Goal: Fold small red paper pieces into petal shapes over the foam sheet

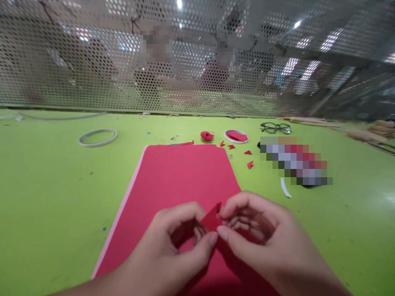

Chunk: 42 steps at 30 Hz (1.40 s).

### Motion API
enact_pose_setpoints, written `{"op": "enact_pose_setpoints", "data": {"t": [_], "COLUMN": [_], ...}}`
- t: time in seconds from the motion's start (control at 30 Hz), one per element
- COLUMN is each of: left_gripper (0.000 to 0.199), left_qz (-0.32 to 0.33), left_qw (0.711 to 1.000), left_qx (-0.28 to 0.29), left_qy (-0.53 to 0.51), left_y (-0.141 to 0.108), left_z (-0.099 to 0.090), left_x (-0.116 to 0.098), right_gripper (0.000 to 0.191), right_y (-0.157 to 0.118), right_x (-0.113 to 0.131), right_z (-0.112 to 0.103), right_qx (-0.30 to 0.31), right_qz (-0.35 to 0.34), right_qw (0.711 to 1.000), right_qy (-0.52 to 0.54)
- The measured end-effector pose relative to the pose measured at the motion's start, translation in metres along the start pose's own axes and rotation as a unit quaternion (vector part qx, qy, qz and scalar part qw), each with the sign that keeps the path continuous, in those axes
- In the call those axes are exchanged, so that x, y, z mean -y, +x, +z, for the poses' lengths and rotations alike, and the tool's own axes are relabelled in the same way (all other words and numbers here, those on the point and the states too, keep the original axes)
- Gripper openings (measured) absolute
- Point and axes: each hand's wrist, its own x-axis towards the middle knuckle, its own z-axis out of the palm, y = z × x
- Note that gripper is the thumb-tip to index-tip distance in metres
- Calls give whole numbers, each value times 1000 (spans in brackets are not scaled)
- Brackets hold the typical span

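Note:
A small folded piece of red paper (211,220) is pinched between my two hands, above a stack of large red sheets (185,176). My left hand (182,242) grips its left and lower edge with thumb and fingers. On the other side, my right hand (259,230) holds the right edge between thumb and index finger. Beyond the sheets stands a spiky red paper ring (207,136). Small red folded triangles (248,152) lie to the right of it. A white ring (236,136) has red paper pieces inside.
On the green table (55,197) are a white tape ring (98,137), eyeglasses (275,128), a blurred phone-like object (293,162) and a white paper strip (285,188). A perforated metal screen (108,74) stands behind, with people beyond it.

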Motion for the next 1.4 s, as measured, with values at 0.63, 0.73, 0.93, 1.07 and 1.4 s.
{"op": "enact_pose_setpoints", "data": {"t": [0.63, 0.73, 0.93, 1.07, 1.4], "left_gripper": [17, 14, 14, 22, 29], "left_qz": [1, -5, -31, -27, -61], "left_qw": [1000, 1000, 997, 995, 981], "left_qx": [2, -11, -14, -11, 35], "left_qy": [1, -15, -75, -93, -182], "left_y": [0, 0, 2, 0, -3], "left_z": [1, -1, -2, -1, -4], "left_x": [3, 1, 1, 5, 7], "right_gripper": [25, 27, 30, 33, 37], "right_y": [1, 3, 3, 2, 1], "right_x": [-1, 0, -1, -1, 1], "right_z": [1, 0, -1, 1, 3], "right_qx": [9, 10, 8, 10, 19], "right_qz": [26, 67, 88, 89, 69], "right_qw": [996, 989, 981, 981, 987], "right_qy": [82, 134, 175, 171, 146]}}
